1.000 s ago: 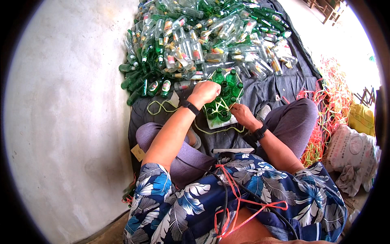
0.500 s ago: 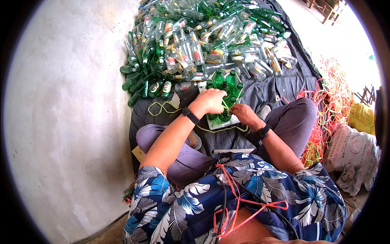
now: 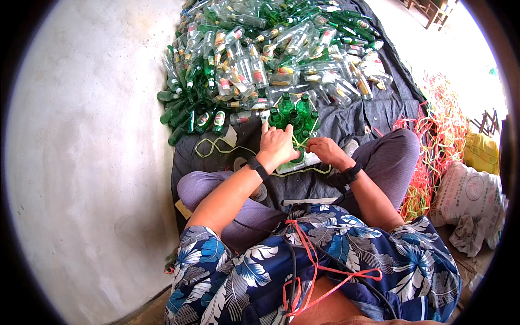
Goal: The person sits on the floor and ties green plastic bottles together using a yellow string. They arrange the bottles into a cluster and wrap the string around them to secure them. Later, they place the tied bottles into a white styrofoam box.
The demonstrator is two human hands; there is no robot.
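A cluster of green glass bottles (image 3: pixel 294 117) stands upright between my legs on a pale board (image 3: pixel 309 161). My left hand (image 3: pixel 277 146) lies against the near left side of the cluster, thumb and fingers spread, partly hiding the nearest bottles. On the near right side, my right hand (image 3: pixel 326 152) has its fingers pinched on a yellow-green plastic strap (image 3: pixel 299 144) that crosses between the hands. More of this strap loops out over the dark sheet (image 3: pixel 215 142) to the left. Whether the left fingertips touch the strap, I cannot tell.
A large heap of clear and green bottles (image 3: pixel 260 49) covers the far part of the dark sheet (image 3: pixel 382 111). A pale wall (image 3: pixel 92 135) rises at left. Tangled pink and yellow straps (image 3: pixel 441 124), a yellow sack (image 3: pixel 482 155) and a white sack (image 3: pixel 467 192) lie at right.
My left hand has drawn back toward me from over the bottles, and its fingers have spread. The right hand has stayed nearly in place, still pinching the strap.
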